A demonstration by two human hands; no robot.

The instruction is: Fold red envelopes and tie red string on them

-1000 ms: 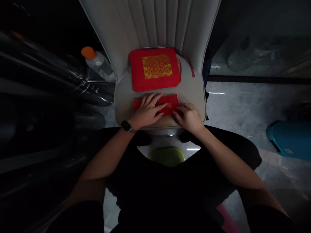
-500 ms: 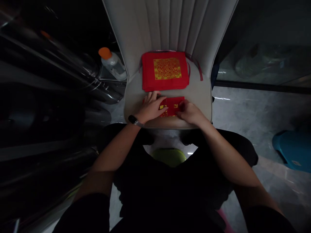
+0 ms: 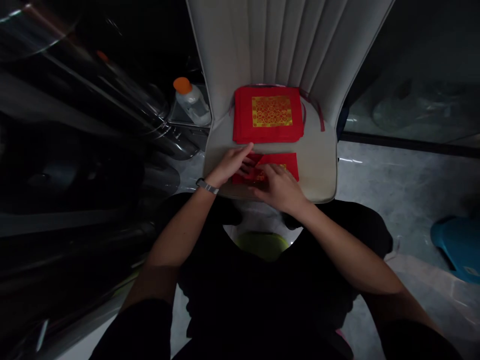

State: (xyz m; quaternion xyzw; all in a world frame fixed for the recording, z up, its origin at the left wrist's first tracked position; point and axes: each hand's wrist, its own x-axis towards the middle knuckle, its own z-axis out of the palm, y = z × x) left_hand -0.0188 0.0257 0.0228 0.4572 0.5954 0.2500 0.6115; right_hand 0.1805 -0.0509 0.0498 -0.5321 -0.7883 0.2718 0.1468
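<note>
Small red packets with gold print (image 3: 290, 160) lie near the front edge of the grey chair seat. Over their left end is my left hand (image 3: 233, 164), its thumb raised and its fingers apart. My right hand (image 3: 279, 186) reaches across the middle of the packets, with its fingers curled at a lifted red flap or packet; the fingertips are partly hidden. Behind the packets lies a stack of larger red pieces (image 3: 243, 115), the top one bearing a gold patterned panel.
The chair's ribbed back (image 3: 285, 40) rises behind the stack. To the left stands a bottle with an orange cap (image 3: 193, 102), beside dark shiny surfaces. A blue plastic object (image 3: 457, 245) is on the floor at right, and a green one (image 3: 262, 245) below the seat.
My right hand has moved left across the packets, and a red piece is now raised between my hands. My left hand has turned with its thumb up. The view has shifted slightly.
</note>
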